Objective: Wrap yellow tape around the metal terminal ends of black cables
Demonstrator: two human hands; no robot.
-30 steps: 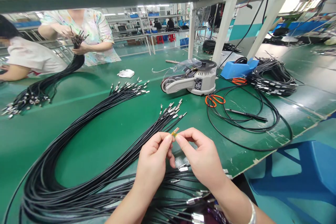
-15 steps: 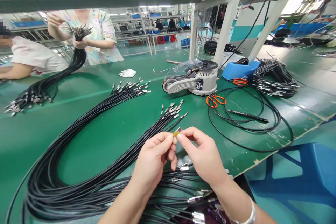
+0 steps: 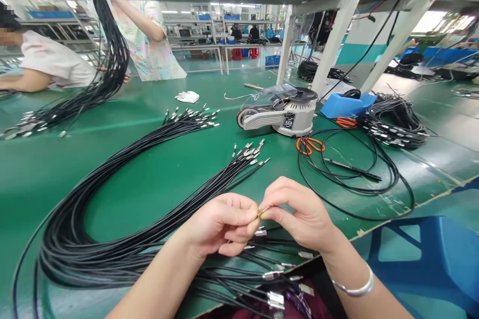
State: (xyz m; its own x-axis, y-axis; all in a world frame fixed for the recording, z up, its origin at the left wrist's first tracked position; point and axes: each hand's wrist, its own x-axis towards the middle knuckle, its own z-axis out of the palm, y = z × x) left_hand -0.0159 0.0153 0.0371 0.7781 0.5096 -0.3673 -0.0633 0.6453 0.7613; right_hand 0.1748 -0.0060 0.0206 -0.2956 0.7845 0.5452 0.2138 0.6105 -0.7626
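My left hand [image 3: 226,222] and my right hand [image 3: 299,212] meet above the near cables, fingertips almost touching. Between them is a small cable connector [image 3: 263,211] with yellow tape around it. Thumb and forefinger of each hand pinch it, and the fingers cover most of it. Under my hands lie black cables with bare metal connectors [image 3: 276,299] at their ends, near the table edge. The long black cable bundle [image 3: 71,239] curves round on the left, and its far connector ends [image 3: 198,118] point toward the tape dispenser.
A grey tape dispenser [image 3: 288,114] stands ahead, with orange-handled scissors [image 3: 310,145], a black pen [image 3: 354,169] and loose cable to its right. Beyond are a blue holder [image 3: 346,104] and coiled cables [image 3: 396,122]. A white glove [image 3: 187,96] lies farther back. Two co-workers are across the table; a blue stool [image 3: 430,254] stands right.
My hands have moved slightly down and right, and the connector has turned so less of its metal shows. Across the table, a co-worker has lifted a cable bundle higher.
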